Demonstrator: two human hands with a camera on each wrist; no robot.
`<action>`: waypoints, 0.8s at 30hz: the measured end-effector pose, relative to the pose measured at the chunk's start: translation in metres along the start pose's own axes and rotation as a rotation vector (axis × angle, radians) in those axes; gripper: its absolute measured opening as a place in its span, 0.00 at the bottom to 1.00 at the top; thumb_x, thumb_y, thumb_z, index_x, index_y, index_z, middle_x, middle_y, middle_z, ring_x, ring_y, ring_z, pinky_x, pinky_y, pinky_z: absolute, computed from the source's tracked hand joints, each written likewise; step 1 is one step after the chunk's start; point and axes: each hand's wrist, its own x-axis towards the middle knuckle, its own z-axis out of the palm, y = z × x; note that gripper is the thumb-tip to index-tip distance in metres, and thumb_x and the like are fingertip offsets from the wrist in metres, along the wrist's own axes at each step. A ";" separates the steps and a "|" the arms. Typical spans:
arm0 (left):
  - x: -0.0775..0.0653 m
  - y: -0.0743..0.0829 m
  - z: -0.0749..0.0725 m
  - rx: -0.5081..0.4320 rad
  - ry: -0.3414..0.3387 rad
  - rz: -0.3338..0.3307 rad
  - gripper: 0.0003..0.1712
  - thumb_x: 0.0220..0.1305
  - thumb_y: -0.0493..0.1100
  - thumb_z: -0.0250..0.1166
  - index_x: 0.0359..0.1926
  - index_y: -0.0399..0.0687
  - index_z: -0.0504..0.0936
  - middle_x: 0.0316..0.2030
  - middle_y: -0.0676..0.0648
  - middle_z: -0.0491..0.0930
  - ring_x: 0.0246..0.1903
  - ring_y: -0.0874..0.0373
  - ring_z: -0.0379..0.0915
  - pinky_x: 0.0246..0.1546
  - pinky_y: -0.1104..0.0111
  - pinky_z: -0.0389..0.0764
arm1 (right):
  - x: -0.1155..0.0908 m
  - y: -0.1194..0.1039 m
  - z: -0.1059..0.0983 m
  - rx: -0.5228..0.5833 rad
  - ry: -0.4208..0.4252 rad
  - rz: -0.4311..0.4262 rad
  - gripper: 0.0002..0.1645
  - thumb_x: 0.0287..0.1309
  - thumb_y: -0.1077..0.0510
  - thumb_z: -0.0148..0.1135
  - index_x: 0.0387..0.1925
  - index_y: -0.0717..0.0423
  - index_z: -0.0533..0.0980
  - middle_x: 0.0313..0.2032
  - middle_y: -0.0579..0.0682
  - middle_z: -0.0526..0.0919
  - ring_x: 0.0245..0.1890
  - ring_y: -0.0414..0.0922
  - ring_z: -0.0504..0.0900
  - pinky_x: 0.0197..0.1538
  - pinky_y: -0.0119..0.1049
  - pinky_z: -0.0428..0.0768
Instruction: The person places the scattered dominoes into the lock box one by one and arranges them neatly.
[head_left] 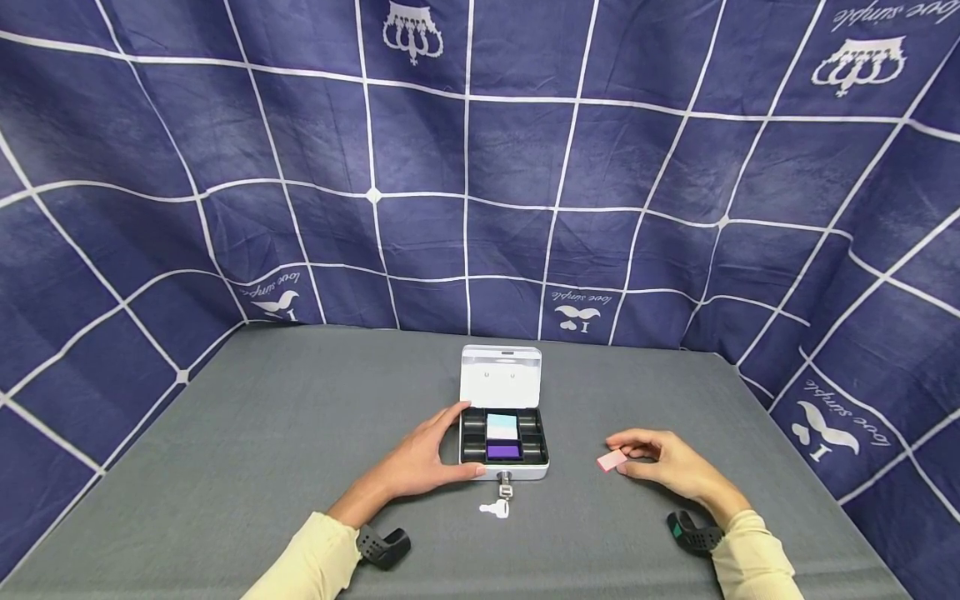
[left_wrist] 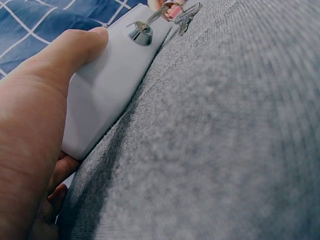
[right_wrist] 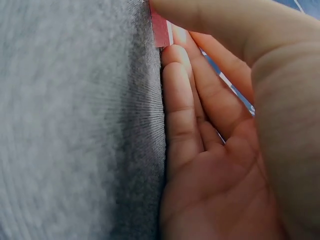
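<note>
A small white cash box [head_left: 525, 473] stands on the table with its lid [head_left: 500, 383] raised. Its black tray [head_left: 473, 421] has compartments; a light blue and white block [head_left: 502, 427] and a purple block [head_left: 502, 451] lie in the middle ones. My left hand [head_left: 420, 458] grips the box's left side, thumb on the front wall and fingers along the side. Keys [left_wrist: 186, 19] hang from the front lock [left_wrist: 141, 34]. Right of the box, my right hand [head_left: 667, 462] pinches a small flat pink block [head_left: 611, 460] between thumb and fingers, low over the table.
Grey cloth covers the table [head_left: 322, 400]. Behind it and at both sides hangs a dark blue curtain [head_left: 420, 142] with white grid lines. Black straps [head_left: 384, 547] with devices are worn on both wrists.
</note>
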 end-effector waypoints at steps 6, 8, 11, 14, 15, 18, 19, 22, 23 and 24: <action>0.000 0.000 0.000 0.008 0.003 -0.004 0.59 0.51 0.71 0.75 0.79 0.61 0.61 0.72 0.42 0.69 0.71 0.40 0.66 0.68 0.43 0.68 | 0.000 0.000 0.000 0.013 0.019 0.036 0.19 0.63 0.65 0.69 0.55 0.68 0.81 0.49 0.63 0.87 0.44 0.33 0.84 0.48 0.23 0.80; 0.000 0.000 0.000 0.010 0.004 -0.006 0.59 0.51 0.71 0.75 0.79 0.61 0.61 0.72 0.42 0.69 0.71 0.41 0.66 0.68 0.43 0.68 | 0.000 0.000 0.001 0.011 0.032 0.036 0.19 0.63 0.65 0.70 0.54 0.68 0.81 0.47 0.62 0.87 0.43 0.32 0.84 0.47 0.24 0.81; 0.000 0.000 0.000 0.009 0.005 -0.003 0.59 0.51 0.71 0.76 0.79 0.60 0.61 0.72 0.42 0.69 0.71 0.41 0.66 0.68 0.43 0.68 | 0.001 0.000 0.004 -0.009 0.062 0.036 0.17 0.61 0.64 0.72 0.51 0.66 0.83 0.44 0.59 0.88 0.40 0.32 0.84 0.44 0.24 0.81; 0.000 0.000 0.000 0.009 0.006 0.002 0.59 0.51 0.70 0.76 0.79 0.60 0.61 0.72 0.42 0.69 0.71 0.41 0.66 0.68 0.43 0.68 | 0.002 -0.001 0.005 -0.037 0.085 0.040 0.15 0.60 0.63 0.73 0.49 0.63 0.84 0.40 0.55 0.88 0.37 0.32 0.84 0.41 0.25 0.81; 0.000 0.000 0.000 0.008 0.006 0.004 0.59 0.51 0.70 0.76 0.79 0.59 0.61 0.72 0.42 0.69 0.70 0.40 0.66 0.68 0.43 0.68 | 0.002 -0.002 0.006 -0.044 0.090 0.042 0.15 0.60 0.63 0.73 0.48 0.63 0.84 0.39 0.54 0.88 0.37 0.32 0.83 0.40 0.25 0.81; 0.000 0.001 0.000 0.010 0.008 0.008 0.59 0.51 0.70 0.76 0.79 0.58 0.61 0.72 0.41 0.69 0.71 0.40 0.66 0.68 0.43 0.68 | 0.002 -0.002 0.006 -0.052 0.093 0.050 0.15 0.59 0.63 0.74 0.48 0.63 0.84 0.38 0.52 0.88 0.36 0.32 0.83 0.40 0.25 0.81; 0.000 0.001 0.000 0.011 0.008 0.008 0.59 0.51 0.70 0.76 0.79 0.58 0.61 0.72 0.41 0.69 0.71 0.40 0.66 0.68 0.43 0.68 | 0.002 -0.003 0.006 -0.052 0.091 0.054 0.16 0.59 0.63 0.74 0.48 0.63 0.84 0.38 0.51 0.88 0.36 0.31 0.83 0.40 0.25 0.81; 0.000 0.001 0.000 0.013 0.007 0.007 0.59 0.51 0.70 0.76 0.79 0.58 0.61 0.72 0.41 0.69 0.71 0.40 0.66 0.68 0.43 0.68 | 0.002 -0.003 0.007 -0.061 0.091 0.060 0.16 0.60 0.63 0.73 0.49 0.63 0.84 0.38 0.50 0.88 0.36 0.31 0.83 0.40 0.25 0.81; 0.000 0.001 0.000 0.012 0.006 0.008 0.59 0.51 0.70 0.76 0.79 0.58 0.61 0.72 0.41 0.69 0.71 0.40 0.66 0.68 0.43 0.68 | 0.002 -0.003 0.007 -0.067 0.091 0.060 0.15 0.60 0.63 0.73 0.49 0.63 0.84 0.38 0.49 0.88 0.35 0.31 0.83 0.39 0.25 0.81; -0.001 0.001 0.000 0.012 0.006 0.009 0.59 0.51 0.70 0.76 0.79 0.59 0.61 0.72 0.41 0.69 0.70 0.40 0.66 0.68 0.43 0.68 | 0.002 -0.003 0.007 -0.072 0.092 0.060 0.15 0.61 0.63 0.73 0.49 0.63 0.84 0.38 0.49 0.88 0.35 0.31 0.83 0.39 0.26 0.81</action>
